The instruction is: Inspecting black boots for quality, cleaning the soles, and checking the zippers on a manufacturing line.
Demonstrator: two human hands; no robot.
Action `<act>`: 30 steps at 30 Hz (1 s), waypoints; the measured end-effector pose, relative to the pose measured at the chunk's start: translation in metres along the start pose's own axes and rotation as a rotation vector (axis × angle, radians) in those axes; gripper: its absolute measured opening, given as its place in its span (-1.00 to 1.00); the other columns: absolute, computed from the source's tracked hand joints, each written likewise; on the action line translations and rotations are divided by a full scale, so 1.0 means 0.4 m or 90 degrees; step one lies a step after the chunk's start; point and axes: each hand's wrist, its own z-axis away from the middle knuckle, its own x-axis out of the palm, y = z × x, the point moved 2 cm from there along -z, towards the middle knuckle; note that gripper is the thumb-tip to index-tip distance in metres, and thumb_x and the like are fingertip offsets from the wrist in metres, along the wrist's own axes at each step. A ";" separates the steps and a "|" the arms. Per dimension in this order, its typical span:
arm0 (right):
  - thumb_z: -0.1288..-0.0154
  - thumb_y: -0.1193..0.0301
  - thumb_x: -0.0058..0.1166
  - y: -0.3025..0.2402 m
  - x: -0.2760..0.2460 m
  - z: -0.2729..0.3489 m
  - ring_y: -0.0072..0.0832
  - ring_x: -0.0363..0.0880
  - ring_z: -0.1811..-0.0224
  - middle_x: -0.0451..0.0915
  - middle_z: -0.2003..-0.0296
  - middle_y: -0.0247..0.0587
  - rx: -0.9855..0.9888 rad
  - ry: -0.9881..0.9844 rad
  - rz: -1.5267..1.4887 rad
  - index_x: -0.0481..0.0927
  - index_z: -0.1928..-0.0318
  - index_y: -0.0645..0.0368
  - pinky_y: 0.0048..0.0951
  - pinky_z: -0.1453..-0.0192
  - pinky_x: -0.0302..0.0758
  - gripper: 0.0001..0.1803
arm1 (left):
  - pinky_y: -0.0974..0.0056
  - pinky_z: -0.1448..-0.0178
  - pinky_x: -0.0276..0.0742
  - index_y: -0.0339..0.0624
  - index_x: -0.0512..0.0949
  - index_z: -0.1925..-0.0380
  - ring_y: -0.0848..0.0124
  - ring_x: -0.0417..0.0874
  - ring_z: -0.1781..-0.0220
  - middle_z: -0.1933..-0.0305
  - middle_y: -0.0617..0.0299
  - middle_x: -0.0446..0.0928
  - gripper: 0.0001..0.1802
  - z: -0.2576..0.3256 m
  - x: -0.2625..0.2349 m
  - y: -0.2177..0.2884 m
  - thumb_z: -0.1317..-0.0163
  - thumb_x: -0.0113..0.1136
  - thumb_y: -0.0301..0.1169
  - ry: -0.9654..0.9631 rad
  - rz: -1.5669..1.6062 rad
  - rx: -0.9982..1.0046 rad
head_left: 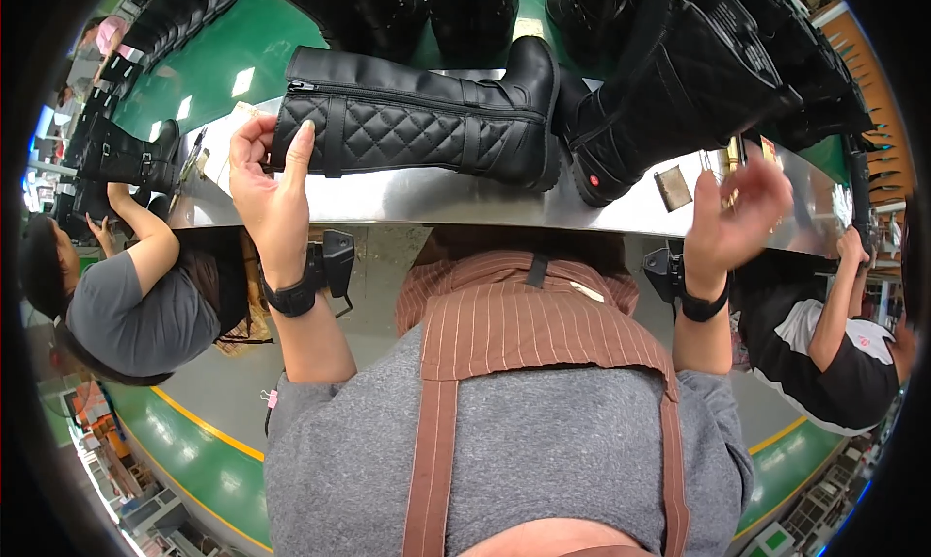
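Head view: left hand (267, 174) grips the quilted black boot's (417, 121) top; right hand (732, 213) hovers open, empty.

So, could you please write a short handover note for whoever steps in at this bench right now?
Left hand: grips the shaft top of the quilted black boot, which lies on its side on the steel bench.
Right hand: raised over the bench edge, blurred; a brass-coloured item near it, grip unclear.
A second black boot lies to the right.
Done: boot laid flat.
Left: cannot be judged from this view.
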 end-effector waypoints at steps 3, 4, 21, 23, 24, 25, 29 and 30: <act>-0.02 0.61 0.37 -0.075 0.004 0.014 -0.51 0.49 0.45 0.54 0.29 -0.22 -0.167 -0.182 -0.126 0.57 0.15 0.27 -0.52 0.42 0.41 -0.66 | 0.47 0.01 0.43 -0.36 0.48 0.10 0.55 0.51 0.20 0.23 0.26 0.53 -0.67 0.023 0.002 0.040 -0.18 0.38 -0.56 0.006 -0.003 0.014; -0.02 0.61 0.37 -0.089 0.021 0.019 -0.50 0.50 0.45 0.57 0.29 -0.21 -0.183 -0.244 -0.078 0.61 0.18 0.26 -0.51 0.44 0.43 -0.69 | 0.48 0.01 0.43 -0.36 0.48 0.11 0.55 0.52 0.20 0.22 0.25 0.53 -0.67 0.033 0.004 0.054 -0.16 0.39 -0.59 0.014 0.019 0.013; -0.38 0.25 0.11 -0.001 0.296 0.099 -0.10 0.61 0.29 0.49 0.18 -0.10 0.087 -0.492 0.024 0.53 -0.16 0.16 -0.20 0.22 0.56 -0.58 | 0.45 -0.05 0.42 -0.38 0.51 0.12 0.51 0.53 0.15 0.20 0.22 0.54 -0.67 0.058 0.068 0.156 -0.13 0.41 -0.59 0.045 -0.080 0.159; -0.33 0.35 0.18 0.003 0.289 0.096 -0.44 0.52 0.41 0.49 0.20 -0.19 0.110 -0.481 -0.018 0.55 -0.18 0.12 -0.43 0.25 0.49 -0.58 | 0.46 -0.04 0.42 -0.38 0.51 0.13 0.51 0.54 0.16 0.20 0.21 0.54 -0.68 0.060 0.073 0.154 -0.14 0.41 -0.59 0.046 -0.065 0.151; -0.33 0.35 0.18 0.005 0.286 0.092 -0.44 0.52 0.41 0.49 0.20 -0.19 0.117 -0.483 -0.007 0.55 -0.18 0.12 -0.43 0.25 0.49 -0.58 | 0.46 -0.04 0.43 -0.38 0.51 0.13 0.51 0.55 0.17 0.20 0.20 0.54 -0.68 0.061 0.075 0.153 -0.15 0.40 -0.59 0.049 -0.051 0.150; -0.32 0.36 0.21 0.005 0.285 0.087 -0.48 0.50 0.45 0.49 0.20 -0.21 0.130 -0.487 -0.037 0.54 -0.19 0.12 -0.47 0.27 0.47 -0.57 | 0.46 -0.04 0.43 -0.38 0.51 0.13 0.51 0.55 0.17 0.20 0.20 0.54 -0.68 0.062 0.076 0.153 -0.15 0.40 -0.59 0.049 -0.050 0.144; -0.31 0.27 0.22 0.002 0.278 0.079 -0.39 0.58 0.41 0.49 0.18 -0.18 0.233 -0.472 -0.086 0.53 -0.13 0.17 -0.35 0.28 0.52 -0.57 | 0.48 -0.03 0.43 -0.38 0.49 0.13 0.52 0.55 0.17 0.19 0.19 0.54 -0.69 0.062 0.072 0.153 -0.17 0.38 -0.60 0.046 -0.034 0.138; -0.31 0.27 0.22 0.001 0.283 0.079 -0.39 0.58 0.41 0.49 0.18 -0.18 0.237 -0.474 -0.086 0.53 -0.13 0.17 -0.35 0.28 0.52 -0.57 | 0.48 -0.03 0.43 -0.38 0.49 0.12 0.52 0.55 0.17 0.19 0.19 0.54 -0.69 0.062 0.072 0.152 -0.17 0.38 -0.60 0.039 -0.019 0.126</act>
